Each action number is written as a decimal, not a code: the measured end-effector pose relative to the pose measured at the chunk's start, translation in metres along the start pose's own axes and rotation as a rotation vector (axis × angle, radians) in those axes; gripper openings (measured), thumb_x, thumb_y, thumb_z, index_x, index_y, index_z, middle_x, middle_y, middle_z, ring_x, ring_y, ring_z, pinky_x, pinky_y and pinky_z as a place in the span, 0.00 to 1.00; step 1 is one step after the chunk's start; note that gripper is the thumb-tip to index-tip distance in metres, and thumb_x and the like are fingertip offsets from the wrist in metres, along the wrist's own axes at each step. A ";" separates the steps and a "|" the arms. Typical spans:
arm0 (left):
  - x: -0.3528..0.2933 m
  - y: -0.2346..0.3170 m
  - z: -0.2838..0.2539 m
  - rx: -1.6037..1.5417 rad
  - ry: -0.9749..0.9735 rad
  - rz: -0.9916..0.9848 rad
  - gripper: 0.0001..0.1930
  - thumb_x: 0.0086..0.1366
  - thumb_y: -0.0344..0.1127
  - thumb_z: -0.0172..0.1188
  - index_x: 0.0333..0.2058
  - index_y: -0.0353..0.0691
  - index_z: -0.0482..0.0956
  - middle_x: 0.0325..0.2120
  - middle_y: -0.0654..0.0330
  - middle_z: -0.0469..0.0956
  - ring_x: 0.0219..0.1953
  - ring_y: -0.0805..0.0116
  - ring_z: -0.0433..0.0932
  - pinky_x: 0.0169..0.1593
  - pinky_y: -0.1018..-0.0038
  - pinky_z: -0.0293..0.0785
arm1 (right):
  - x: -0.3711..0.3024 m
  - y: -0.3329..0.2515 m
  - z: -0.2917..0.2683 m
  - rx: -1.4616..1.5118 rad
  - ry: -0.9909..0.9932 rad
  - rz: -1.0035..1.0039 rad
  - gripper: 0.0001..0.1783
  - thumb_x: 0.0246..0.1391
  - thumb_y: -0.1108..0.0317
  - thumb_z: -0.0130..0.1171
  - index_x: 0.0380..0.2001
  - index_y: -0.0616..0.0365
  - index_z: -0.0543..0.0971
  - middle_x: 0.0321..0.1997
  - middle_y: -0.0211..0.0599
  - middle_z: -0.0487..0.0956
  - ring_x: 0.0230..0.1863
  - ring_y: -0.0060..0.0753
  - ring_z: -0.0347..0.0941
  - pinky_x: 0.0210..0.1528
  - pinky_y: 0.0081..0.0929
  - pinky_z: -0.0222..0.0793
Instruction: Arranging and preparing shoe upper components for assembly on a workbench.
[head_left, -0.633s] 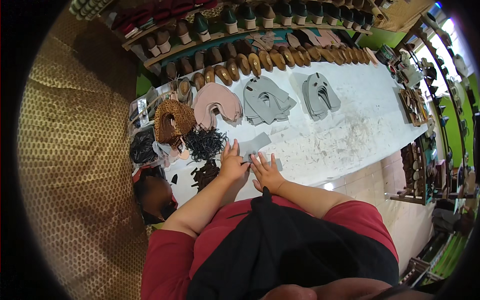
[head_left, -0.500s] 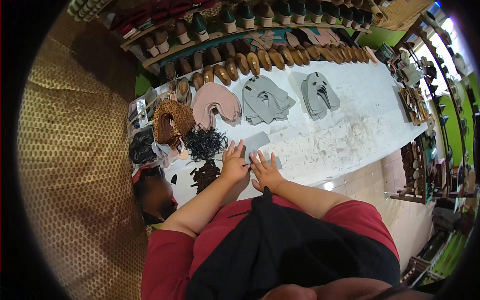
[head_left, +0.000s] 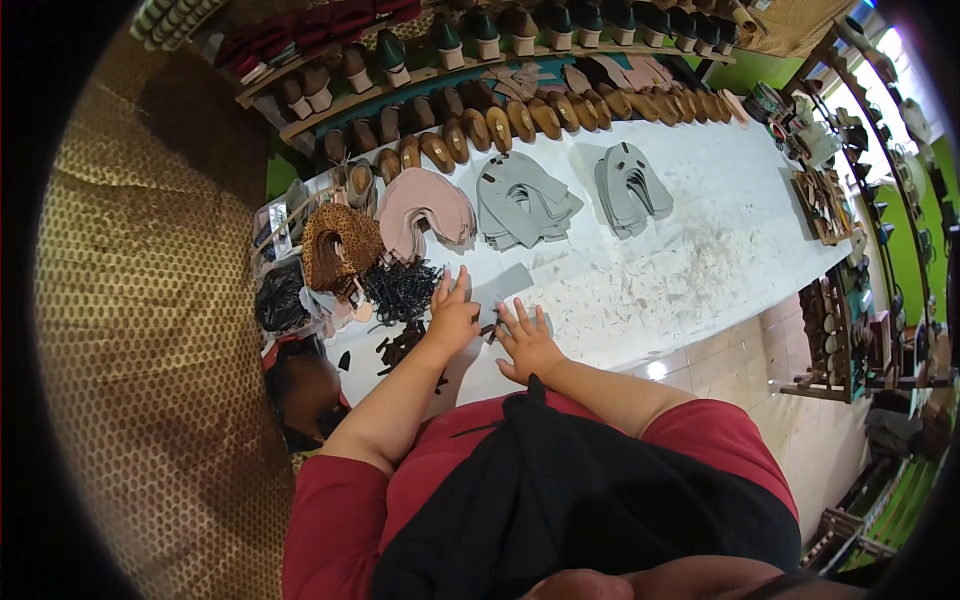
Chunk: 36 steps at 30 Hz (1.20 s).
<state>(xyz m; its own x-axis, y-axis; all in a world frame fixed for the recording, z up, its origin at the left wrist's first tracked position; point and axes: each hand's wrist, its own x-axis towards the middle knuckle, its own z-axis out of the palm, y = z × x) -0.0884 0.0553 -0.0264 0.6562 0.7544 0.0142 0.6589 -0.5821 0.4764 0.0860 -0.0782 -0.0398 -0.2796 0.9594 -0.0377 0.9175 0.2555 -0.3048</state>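
Observation:
My left hand (head_left: 453, 317) is low over the white table, fingers stretched out and apart, between a tangle of thin black strips (head_left: 400, 292) and a heap of small dark brown pieces (head_left: 399, 347). It partly hides the heap. To its right, my right hand (head_left: 530, 345) lies flat with fingers spread and holds nothing. A small dark brown piece (head_left: 488, 331) shows in the gap between the hands. Just beyond them is a flat grey piece (head_left: 508, 284); whether my right fingertips touch grey material, I cannot tell.
Farther back on the white table (head_left: 690, 300) lie stacks of curved pieces: leopard-print (head_left: 340, 248), pink (head_left: 425, 200) and grey (head_left: 520, 200), with another grey stack (head_left: 628, 190). Brown shoe forms (head_left: 520, 122) line the far edge. A person (head_left: 305, 390) is at the left.
My left hand has moved left, away from my right hand, toward the brown heap. The small brown piece between the hands now shows more plainly. My right hand has hardly moved.

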 end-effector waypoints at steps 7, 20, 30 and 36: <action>0.002 0.010 0.000 0.073 -0.057 0.021 0.05 0.43 0.30 0.69 0.21 0.40 0.83 0.71 0.44 0.52 0.71 0.37 0.49 0.68 0.49 0.51 | -0.001 0.000 0.001 0.036 0.061 0.013 0.35 0.53 0.46 0.57 0.61 0.52 0.72 0.78 0.49 0.44 0.77 0.62 0.35 0.70 0.70 0.37; 0.007 0.018 0.004 0.112 0.026 0.077 0.04 0.42 0.30 0.68 0.20 0.40 0.82 0.64 0.53 0.66 0.68 0.43 0.56 0.66 0.46 0.51 | -0.002 0.003 0.002 0.085 0.104 0.029 0.34 0.51 0.50 0.60 0.61 0.51 0.71 0.76 0.52 0.48 0.76 0.65 0.41 0.70 0.68 0.41; -0.003 0.018 0.014 0.139 0.162 0.233 0.04 0.43 0.33 0.67 0.19 0.42 0.81 0.64 0.52 0.66 0.68 0.42 0.57 0.67 0.45 0.50 | 0.000 0.006 0.012 0.070 0.416 -0.036 0.33 0.49 0.59 0.63 0.62 0.40 0.72 0.75 0.53 0.51 0.74 0.64 0.46 0.69 0.64 0.47; -0.005 0.008 0.009 0.038 0.095 0.107 0.03 0.49 0.34 0.68 0.25 0.47 0.86 0.67 0.48 0.62 0.68 0.43 0.58 0.67 0.50 0.54 | 0.001 0.008 0.014 0.099 0.353 0.067 0.22 0.50 0.60 0.62 0.51 0.43 0.82 0.75 0.50 0.53 0.74 0.64 0.47 0.69 0.63 0.48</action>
<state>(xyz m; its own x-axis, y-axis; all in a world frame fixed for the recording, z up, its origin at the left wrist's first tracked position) -0.0834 0.0439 -0.0306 0.6869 0.7118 0.1466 0.6021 -0.6704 0.4337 0.0893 -0.0769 -0.0560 -0.0890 0.9603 0.2642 0.8939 0.1940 -0.4041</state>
